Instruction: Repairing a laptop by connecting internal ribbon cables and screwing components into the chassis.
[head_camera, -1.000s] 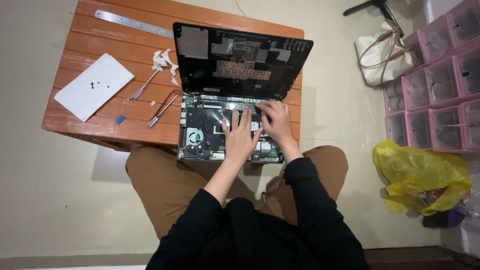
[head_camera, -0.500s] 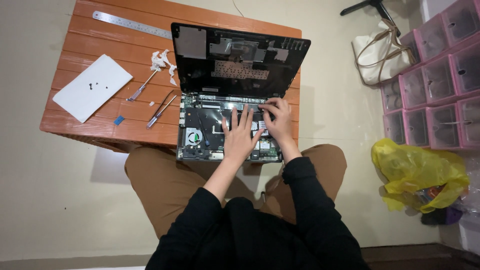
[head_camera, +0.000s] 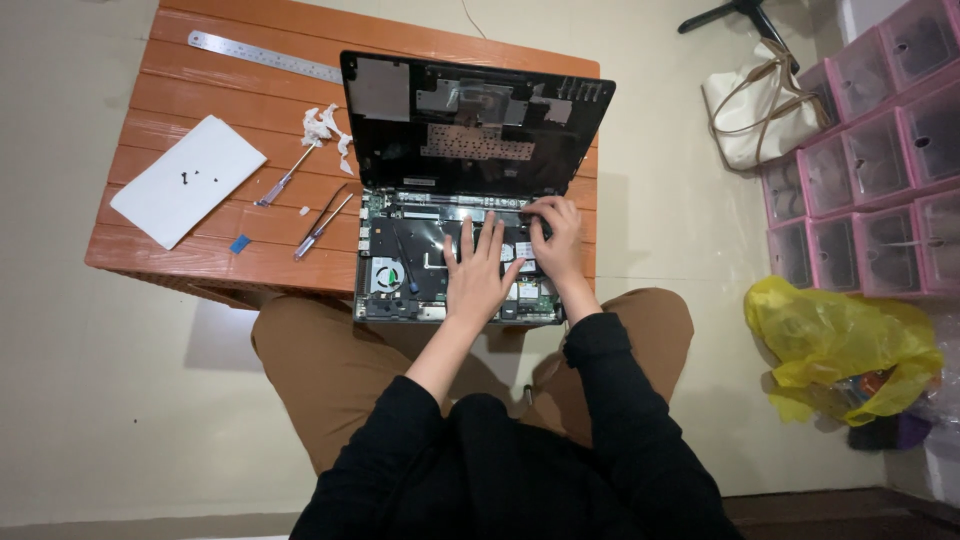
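Opened laptop base at near edge of low wooden table, overhanging toward lap; bottom shell off, circuit board, round fan and dark flat battery panel exposed. Black lid tilted up behind, inner face showing grey metal plates and pale foil patches.

Left hand laid flat on the board, fingers spread wide, palm down, gripping nothing. Right hand just beside it at upper right of the base, fingers curled onto components; whether anything is pinched there cannot be told.

Left of the base: two thin screwdrivers side by side, a third tool with clear handle, crumpled white tissue, small blue scrap. White sheet holding a few tiny dark screws. Steel ruler along far slats.

On floor, right: stacked pink translucent drawers, contents unclear; cream cloth bag; yellow plastic bag, crinkled, bulging.
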